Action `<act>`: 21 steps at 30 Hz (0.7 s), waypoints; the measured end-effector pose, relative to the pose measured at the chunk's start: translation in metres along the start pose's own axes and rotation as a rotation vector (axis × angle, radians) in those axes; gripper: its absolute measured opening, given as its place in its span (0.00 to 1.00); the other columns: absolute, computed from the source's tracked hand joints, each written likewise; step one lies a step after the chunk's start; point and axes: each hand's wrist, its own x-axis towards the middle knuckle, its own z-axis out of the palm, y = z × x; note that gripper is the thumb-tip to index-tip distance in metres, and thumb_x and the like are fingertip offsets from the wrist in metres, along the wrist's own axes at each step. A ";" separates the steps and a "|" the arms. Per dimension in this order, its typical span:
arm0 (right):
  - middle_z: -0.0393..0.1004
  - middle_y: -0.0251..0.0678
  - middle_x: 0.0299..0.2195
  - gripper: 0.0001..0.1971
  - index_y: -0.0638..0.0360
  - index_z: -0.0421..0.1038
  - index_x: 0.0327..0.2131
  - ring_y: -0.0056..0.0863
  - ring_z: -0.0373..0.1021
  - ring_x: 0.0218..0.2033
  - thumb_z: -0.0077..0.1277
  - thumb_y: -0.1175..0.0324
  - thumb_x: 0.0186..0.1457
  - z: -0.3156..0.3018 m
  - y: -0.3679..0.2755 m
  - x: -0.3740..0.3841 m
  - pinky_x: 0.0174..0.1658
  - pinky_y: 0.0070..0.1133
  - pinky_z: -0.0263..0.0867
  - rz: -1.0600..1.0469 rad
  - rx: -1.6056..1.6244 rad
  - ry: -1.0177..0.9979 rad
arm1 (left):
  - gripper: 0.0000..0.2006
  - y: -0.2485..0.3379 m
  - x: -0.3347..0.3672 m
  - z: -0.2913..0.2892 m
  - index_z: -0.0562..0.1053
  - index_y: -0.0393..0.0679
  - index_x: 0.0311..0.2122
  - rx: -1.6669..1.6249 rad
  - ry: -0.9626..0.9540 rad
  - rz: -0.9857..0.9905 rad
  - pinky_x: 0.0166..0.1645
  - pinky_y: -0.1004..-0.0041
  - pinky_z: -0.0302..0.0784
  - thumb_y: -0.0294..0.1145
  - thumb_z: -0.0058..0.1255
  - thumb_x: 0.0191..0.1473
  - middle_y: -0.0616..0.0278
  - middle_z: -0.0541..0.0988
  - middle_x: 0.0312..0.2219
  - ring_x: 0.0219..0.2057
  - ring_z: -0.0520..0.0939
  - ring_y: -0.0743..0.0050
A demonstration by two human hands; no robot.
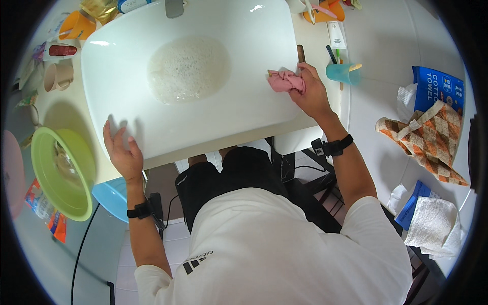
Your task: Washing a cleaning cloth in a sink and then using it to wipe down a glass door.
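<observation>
Head view: over the right side of the sink (254, 46), a pink cloth (282, 81) is gripped, partly hidden, by the right hand (313, 92); the left hand (124, 156) is spread at the near-left corner; the tap (174, 8) is cropped.

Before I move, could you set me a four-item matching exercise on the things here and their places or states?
Things:
1. Crumpled pink cloth
2. Round light-green plastic basin
3. Orange-and-brown checked fabric towel
4. White rectangular sink

Places or states:
A. Contains frothy water
B. Far right, overlapping a blue packet
C. Gripped by the right hand
D. Left of the sink

Pairs: 1-C; 2-D; 3-B; 4-A
</observation>
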 end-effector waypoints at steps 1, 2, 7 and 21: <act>0.68 0.49 0.55 0.21 0.69 0.68 0.44 0.50 0.71 0.50 0.60 0.75 0.44 0.000 -0.001 0.002 0.51 0.33 0.71 0.010 0.009 -0.004 | 0.14 -0.001 0.000 0.000 0.77 0.33 0.45 -0.016 0.010 0.004 0.58 0.57 0.72 0.29 0.47 0.58 0.44 0.66 0.62 0.56 0.74 0.41; 0.68 0.49 0.55 0.21 0.69 0.68 0.44 0.50 0.71 0.50 0.60 0.75 0.44 0.001 -0.001 0.000 0.51 0.33 0.71 0.008 0.010 -0.006 | 0.14 -0.002 0.000 0.000 0.77 0.34 0.45 -0.033 0.020 0.007 0.57 0.57 0.72 0.29 0.47 0.59 0.44 0.66 0.62 0.55 0.75 0.41; 0.68 0.50 0.55 0.22 0.69 0.68 0.45 0.50 0.71 0.49 0.60 0.75 0.44 0.004 0.005 -0.002 0.51 0.32 0.70 -0.079 0.025 0.053 | 0.14 0.000 0.001 -0.001 0.77 0.34 0.45 0.009 0.020 0.017 0.56 0.57 0.73 0.29 0.47 0.59 0.45 0.66 0.63 0.54 0.76 0.43; 0.68 0.48 0.56 0.20 0.68 0.68 0.43 0.49 0.72 0.47 0.59 0.75 0.45 0.007 0.009 -0.002 0.48 0.32 0.71 -0.055 0.026 0.053 | 0.15 0.000 0.001 0.002 0.77 0.33 0.45 0.025 0.025 0.046 0.58 0.57 0.72 0.35 0.46 0.61 0.45 0.66 0.62 0.58 0.73 0.41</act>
